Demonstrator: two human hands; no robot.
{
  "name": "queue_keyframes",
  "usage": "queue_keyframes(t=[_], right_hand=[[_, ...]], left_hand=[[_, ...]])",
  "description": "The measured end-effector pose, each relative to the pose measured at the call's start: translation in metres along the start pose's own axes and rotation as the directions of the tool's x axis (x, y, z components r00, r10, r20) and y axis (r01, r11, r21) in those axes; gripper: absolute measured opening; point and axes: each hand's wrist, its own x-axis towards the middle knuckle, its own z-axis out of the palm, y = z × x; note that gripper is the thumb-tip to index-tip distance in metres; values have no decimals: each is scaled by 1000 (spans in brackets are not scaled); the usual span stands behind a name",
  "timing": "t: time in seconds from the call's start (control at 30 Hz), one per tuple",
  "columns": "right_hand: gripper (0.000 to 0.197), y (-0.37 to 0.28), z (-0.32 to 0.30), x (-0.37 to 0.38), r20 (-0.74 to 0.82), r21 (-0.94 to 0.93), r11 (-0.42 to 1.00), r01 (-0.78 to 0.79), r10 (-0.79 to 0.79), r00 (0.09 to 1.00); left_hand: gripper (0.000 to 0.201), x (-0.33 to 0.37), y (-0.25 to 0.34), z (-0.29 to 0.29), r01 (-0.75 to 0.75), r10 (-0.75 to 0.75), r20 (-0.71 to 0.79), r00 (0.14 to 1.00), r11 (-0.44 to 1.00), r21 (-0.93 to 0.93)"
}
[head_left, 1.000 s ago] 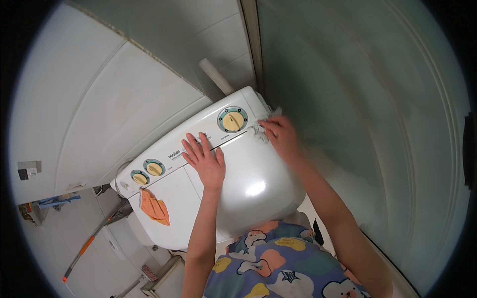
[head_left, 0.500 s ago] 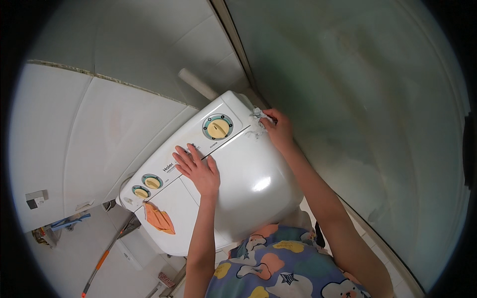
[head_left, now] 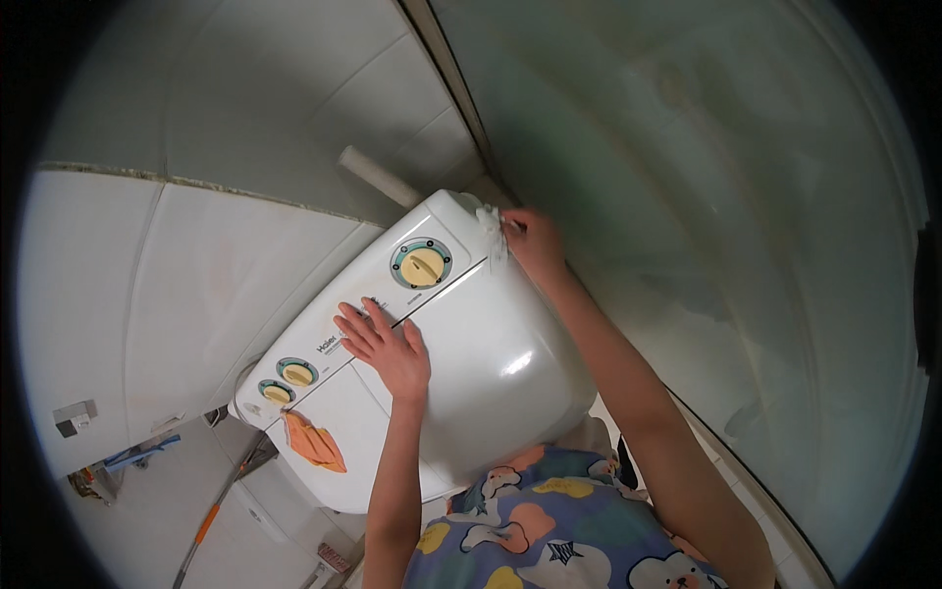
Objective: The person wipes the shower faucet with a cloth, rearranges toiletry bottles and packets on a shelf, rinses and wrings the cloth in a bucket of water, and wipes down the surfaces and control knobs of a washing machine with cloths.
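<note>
A white twin-tub washing machine [head_left: 481, 383] stands at a slant before me, its control panel with several cream knobs along the far edge. My left hand [head_left: 391, 358] lies flat on the machine, fingers spread over the panel between the knobs. At the machine's far right corner my right hand [head_left: 530, 240] pinches a crumpled white piece [head_left: 492, 226], which looks like a tissue or thin plastic. This piece touches the corner right of the large knob [head_left: 423, 266]. An orange cloth [head_left: 314, 444] lies on the left lid, below the two smaller knobs.
A frosted glass panel [head_left: 706, 226] rises close along the right side. Behind the machine a pale pipe [head_left: 378, 177] slants against the tiled wall [head_left: 245, 255]. At lower left are a long handle with an orange grip [head_left: 206, 523] and a brush [head_left: 334, 558].
My right hand has shifted slightly left along the corner with the crumpled white piece. The left hand stays flat on the panel. The whole view has tilted a little.
</note>
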Motion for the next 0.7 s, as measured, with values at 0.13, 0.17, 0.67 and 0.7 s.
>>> queue_keyframes(t=[0.13, 0.17, 0.67, 0.7], right_hand=[[24, -13, 17, 43, -30, 15, 1000, 20, -19, 999], [24, -13, 23, 47, -103, 195, 976, 95, -76, 992], [29, -32, 25, -75, -125, -207, 865, 457, -486, 865], [29, -35, 32, -84, -105, -209, 858, 469, -497, 861]], left_hand=[[68, 3, 6, 5, -22, 23, 13, 1000, 999, -25], [69, 5, 9, 8, -39, 40, 13, 999, 999, -24], [67, 3, -1, 3, -4, 2, -15, 1000, 997, -82], [67, 3, -1, 4, -5, 4, -16, 1000, 996, -89]])
